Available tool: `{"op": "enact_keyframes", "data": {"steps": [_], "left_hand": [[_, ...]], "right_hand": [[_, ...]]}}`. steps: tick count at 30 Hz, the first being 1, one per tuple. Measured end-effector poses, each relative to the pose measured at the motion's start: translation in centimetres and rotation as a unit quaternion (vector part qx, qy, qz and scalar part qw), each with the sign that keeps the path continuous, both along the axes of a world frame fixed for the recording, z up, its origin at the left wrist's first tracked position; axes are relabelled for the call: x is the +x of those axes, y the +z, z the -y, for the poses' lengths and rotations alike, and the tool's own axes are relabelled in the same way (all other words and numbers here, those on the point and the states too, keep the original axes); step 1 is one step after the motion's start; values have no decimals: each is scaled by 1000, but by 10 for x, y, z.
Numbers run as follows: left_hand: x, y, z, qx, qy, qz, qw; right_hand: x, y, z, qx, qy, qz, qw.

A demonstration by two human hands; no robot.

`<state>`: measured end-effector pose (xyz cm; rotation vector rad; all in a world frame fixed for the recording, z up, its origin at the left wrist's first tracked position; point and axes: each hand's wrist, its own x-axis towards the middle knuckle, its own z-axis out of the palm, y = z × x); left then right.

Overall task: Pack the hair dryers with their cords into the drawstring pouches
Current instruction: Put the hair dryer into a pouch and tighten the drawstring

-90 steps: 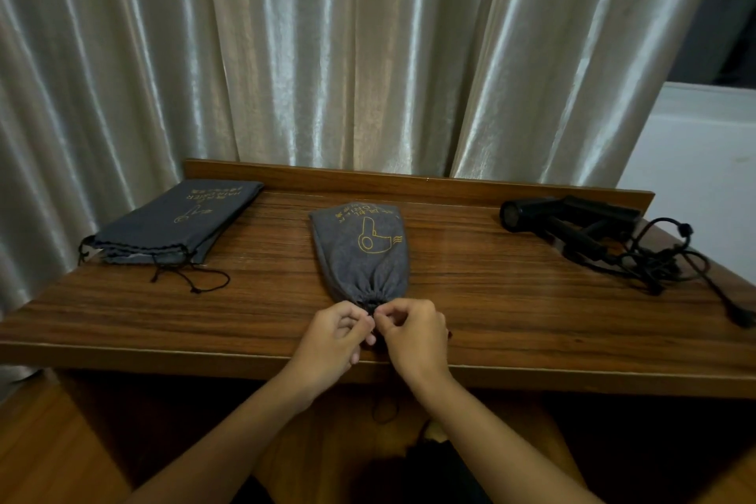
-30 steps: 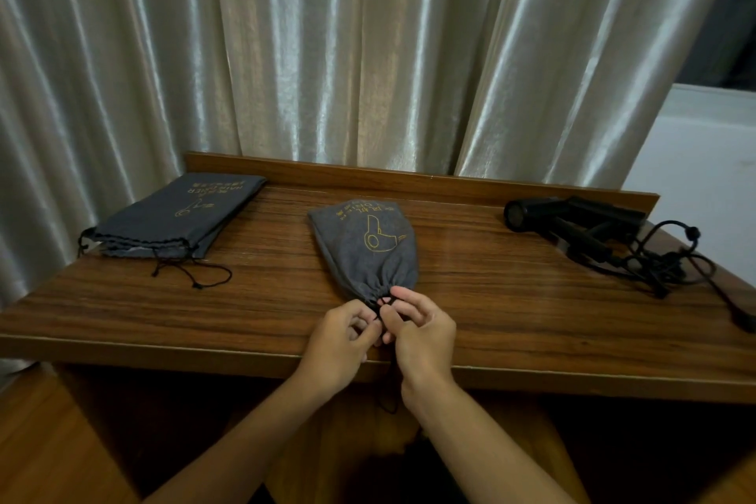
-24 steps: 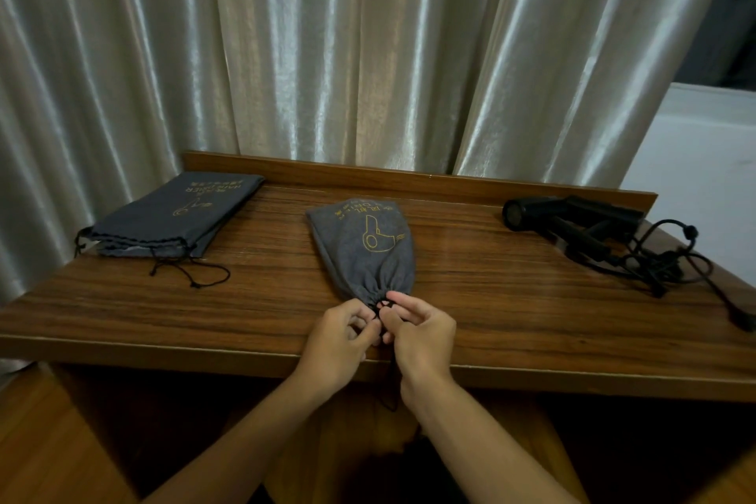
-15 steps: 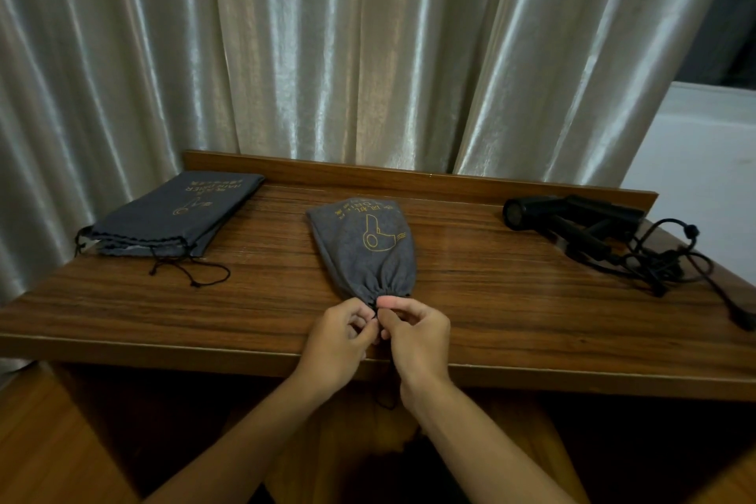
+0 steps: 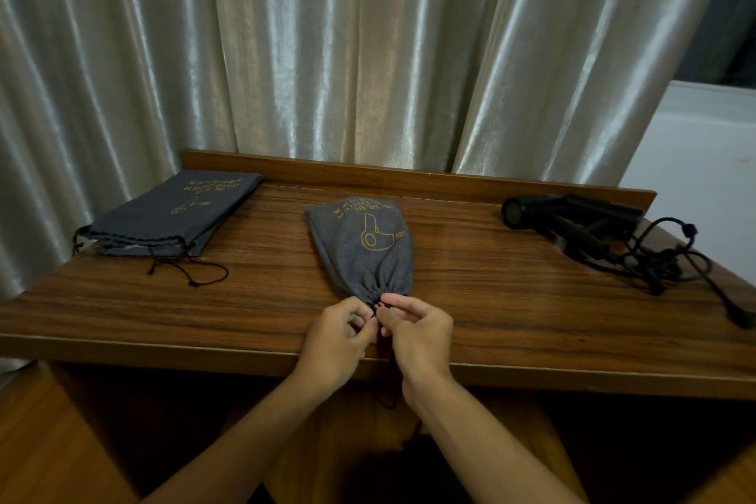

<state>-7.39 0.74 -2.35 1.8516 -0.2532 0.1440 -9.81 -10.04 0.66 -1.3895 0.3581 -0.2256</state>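
Gold print on the filled pouch (image 5: pixel 362 248), bench centre: a hair-dryer outline, with a row of characters along the far end, upside down from here and only partly readable. Fabric is dark grey, felt-like, bulging and rounded; the mouth at 6 o'clock is gathered into tight pleats.

Left hand (image 5: pixel 337 333) and right hand (image 5: pixel 415 329) meet at that gathered mouth, fingers curled, both pinching the black drawstring (image 5: pixel 386 385); a loop of the cord hangs below the bench (image 5: pixel 511 299) edge between the wrists.

At 10 o'clock lies a second pouch (image 5: pixel 172 213), flat, same grey cloth, gold print reading "HAIR DRYER" upside down above a smaller dryer outline. Its mouth faces near, loosely puckered, thin black cords trailing onto the wood.

At 2 o'clock, well apart from the pouches, lies a black hair dryer (image 5: pixel 572 217), matte, tube-shaped barrel with a slim handle, its black cord (image 5: pixel 662 262) in a loose tangle beside it, one strand running toward the right edge.

Bench is dark glossy wood with streaked grain and a low raised back rail. Behind hangs a satin curtain (image 5: pixel 327 53), silver-beige, in deep folds.
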Motion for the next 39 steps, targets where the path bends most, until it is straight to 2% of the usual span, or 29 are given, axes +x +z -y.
{"op": "enact_keyframes", "data": {"steps": [17,22,27,35,39], "left_hand": [[-1,-1,2,38,25,4,999],[-1,0,2,32,26,3,999],[-1,0,3,29,34,3,999],[0,1,3,33,39,-6,999],[1,3,5,28,48,-14,998]], "right_hand": [[4,-4,-7,-118,-34,6,992],[1,-8,-8,-102,-75,34,991],[4,-11,-6,-87,-68,50,993],[3,-10,-5,-255,-41,53,965],[3,-7,0,-272,11,42,961]]}}
